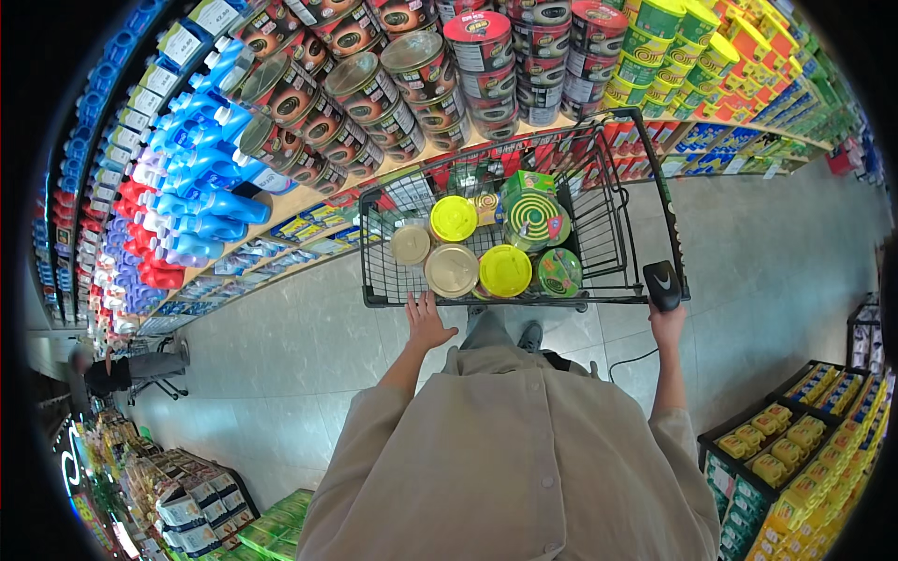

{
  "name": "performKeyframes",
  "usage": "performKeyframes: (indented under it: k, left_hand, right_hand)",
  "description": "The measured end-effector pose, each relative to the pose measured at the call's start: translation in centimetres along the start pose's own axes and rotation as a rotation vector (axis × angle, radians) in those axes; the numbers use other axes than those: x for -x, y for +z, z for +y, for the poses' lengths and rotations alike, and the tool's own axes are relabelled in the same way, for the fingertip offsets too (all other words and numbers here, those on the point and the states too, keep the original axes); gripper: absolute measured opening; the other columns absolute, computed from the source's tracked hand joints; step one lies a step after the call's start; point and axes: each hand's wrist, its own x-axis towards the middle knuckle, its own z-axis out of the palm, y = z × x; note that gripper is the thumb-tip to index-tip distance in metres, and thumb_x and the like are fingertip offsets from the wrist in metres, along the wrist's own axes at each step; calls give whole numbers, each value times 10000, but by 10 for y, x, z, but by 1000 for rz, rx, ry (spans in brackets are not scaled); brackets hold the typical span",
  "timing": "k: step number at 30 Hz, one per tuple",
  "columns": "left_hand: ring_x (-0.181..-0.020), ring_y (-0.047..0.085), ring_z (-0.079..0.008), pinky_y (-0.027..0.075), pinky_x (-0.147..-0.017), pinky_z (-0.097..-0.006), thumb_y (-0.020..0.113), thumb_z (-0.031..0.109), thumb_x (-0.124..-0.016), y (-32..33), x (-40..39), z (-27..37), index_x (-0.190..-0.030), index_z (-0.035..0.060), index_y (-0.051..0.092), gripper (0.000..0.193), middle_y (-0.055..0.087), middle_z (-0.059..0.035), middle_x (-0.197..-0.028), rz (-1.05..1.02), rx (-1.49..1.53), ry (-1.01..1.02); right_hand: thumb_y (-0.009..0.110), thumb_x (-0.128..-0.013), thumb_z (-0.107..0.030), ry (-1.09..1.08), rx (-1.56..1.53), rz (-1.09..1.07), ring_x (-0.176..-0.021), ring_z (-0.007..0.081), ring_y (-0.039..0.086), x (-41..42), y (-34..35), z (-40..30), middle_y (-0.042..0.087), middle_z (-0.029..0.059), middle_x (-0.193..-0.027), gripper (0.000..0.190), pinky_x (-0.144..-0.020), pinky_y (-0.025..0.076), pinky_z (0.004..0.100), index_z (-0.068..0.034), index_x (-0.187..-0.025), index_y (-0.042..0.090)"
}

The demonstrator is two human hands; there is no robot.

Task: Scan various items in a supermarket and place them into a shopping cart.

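Observation:
A black wire shopping cart [596, 300] stands sideways before me. My left hand [427, 325] has its fingers spread at the cart's near rim; whether they touch it I cannot tell. In my right hand [666, 324], at the cart's near right corner, is a black corded handheld device [661, 286] that looks like a barcode scanner. Inside the cart are tubs with yellow lids [505, 271], tubs with clear beige-looking lids [452, 271] and a small green tub [558, 272]. Behind them are a larger green tub with a spiral pattern [532, 220], a green box [529, 182] and a small printed box [485, 208].
Beyond the cart, a shelf holds stacked mosquito-coil tubs [479, 43] and blue detergent bottles [210, 175]. Yellow packs [775, 449] fill a display at lower right. Boxed goods [203, 508] are stacked at lower left. A person [133, 372] with another cart is at far left.

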Motion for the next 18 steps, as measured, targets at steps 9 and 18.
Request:
performKeyframes:
  k: [9,18]
  left_hand:
    - [-1389,-19,-496,46,-1117,-602,782,472,-608,3,-2,-2,-1453,2,106,1180,176,-223,-1485,-4,2,9]
    - [-1387,8,-500,43,-1119,-598,787,449,-602,4,-4,-5,-1447,-5,138,1158,204,-235,-1473,5,16,11]
  right_hand:
    - [699,-782,-137,46,-4,-10,-485,176,615,-2,1,-4,593,94,-511,176,-525,471,333,25,-732,652]
    - [705,-786,-166,45,8,-26,-478,160,606,-5,0,-13,597,83,-510,194,-507,466,328,16,-737,656]
